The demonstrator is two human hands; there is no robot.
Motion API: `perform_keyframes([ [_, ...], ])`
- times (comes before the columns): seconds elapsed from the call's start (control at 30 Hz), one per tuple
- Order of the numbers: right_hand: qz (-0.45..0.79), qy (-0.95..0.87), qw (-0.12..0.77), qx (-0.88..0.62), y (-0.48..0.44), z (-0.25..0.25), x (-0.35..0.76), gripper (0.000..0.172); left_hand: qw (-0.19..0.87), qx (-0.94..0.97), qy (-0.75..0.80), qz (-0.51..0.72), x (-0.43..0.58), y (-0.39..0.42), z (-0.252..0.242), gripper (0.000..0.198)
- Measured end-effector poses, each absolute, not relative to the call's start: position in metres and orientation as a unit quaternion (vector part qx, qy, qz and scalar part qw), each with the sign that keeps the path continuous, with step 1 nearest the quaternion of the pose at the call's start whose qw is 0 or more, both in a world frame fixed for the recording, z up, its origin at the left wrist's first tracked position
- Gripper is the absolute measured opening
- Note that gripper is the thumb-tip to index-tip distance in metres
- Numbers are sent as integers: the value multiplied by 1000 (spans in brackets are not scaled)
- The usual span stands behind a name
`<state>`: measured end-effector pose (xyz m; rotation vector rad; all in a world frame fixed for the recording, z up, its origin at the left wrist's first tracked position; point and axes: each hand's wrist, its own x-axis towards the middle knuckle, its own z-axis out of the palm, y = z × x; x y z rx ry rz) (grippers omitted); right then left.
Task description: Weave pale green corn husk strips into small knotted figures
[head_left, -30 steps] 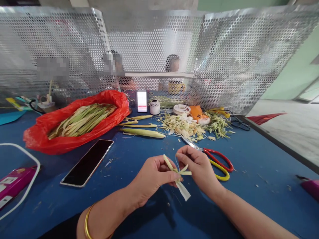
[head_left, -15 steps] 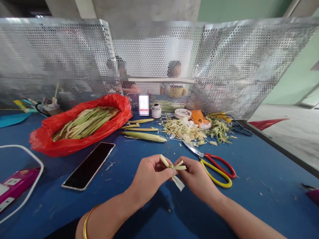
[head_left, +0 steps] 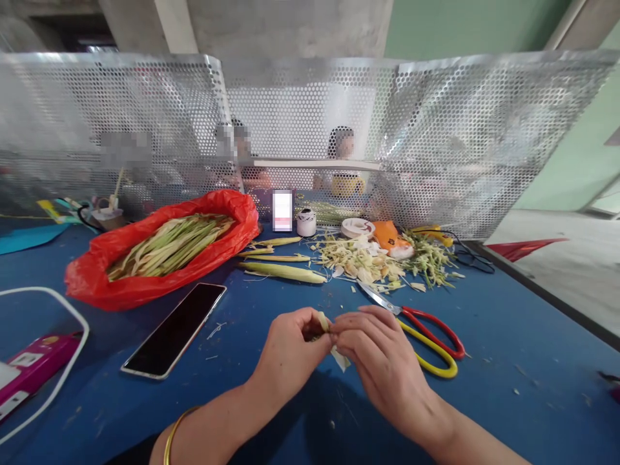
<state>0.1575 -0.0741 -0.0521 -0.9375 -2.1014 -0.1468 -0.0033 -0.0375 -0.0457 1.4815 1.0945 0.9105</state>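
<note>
My left hand (head_left: pixel 293 345) pinches a pale husk strip (head_left: pixel 340 360) between thumb and forefinger. One end of the strip curls up above the fingertips, and a wider flap hangs below. My right hand (head_left: pixel 380 352) meets it from the right, its fingertips closed on the strip beside my left thumb; the knuckles hide most of the piece. Scissors (head_left: pixel 400 312) with one red and one yellow handle lie just beyond my right hand, blades parted a little. Past the hands lies a long greenish husk (head_left: pixel 283 272) with narrower husk strips behind it.
A red plastic bag (head_left: pixel 90 258) full of husk strips stands at left, with a phone (head_left: pixel 174 329) before it. A purple power strip (head_left: pixel 39 361) and white cable are far left. Husk scraps (head_left: pixel 361 258), a tape roll (head_left: pixel 357 228) and a thread spool (head_left: pixel 305 223) lie by the perforated metal screen (head_left: pixel 300 97).
My right hand has turned over the strip, so its back and fingers now cover the strip ends that showed before. My left hand keeps its pinch. The view has tilted up slightly.
</note>
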Motion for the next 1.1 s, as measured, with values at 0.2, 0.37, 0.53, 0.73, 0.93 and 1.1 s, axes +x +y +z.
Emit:
perform_keyframes([
  [0.2, 10, -794, 427, -433, -73, -54, 158, 21, 573, 607, 439, 332, -1, -41, -46, 12],
  [0.37, 142, -725, 441, -509, -73, -51, 158, 18, 575, 626, 431, 302, 1, -44, -44, 12],
  [0.53, 243, -669, 435, -552, -70, -52, 158, 15, 494, 712, 422, 266, -2, -49, -42, 4],
  [0.73, 465, -555, 407, -556, -60, -57, 162, 13, 441, 769, 391, 247, -4, -51, -38, 12],
  [0.93, 597, -473, 407, -504, -55, -62, 164, 17, 525, 707, 382, 280, -1, -51, -36, 14],
  [1.1, 593, -491, 413, -487, -54, -67, 162, 25, 582, 588, 428, 363, -4, -43, -35, 8],
])
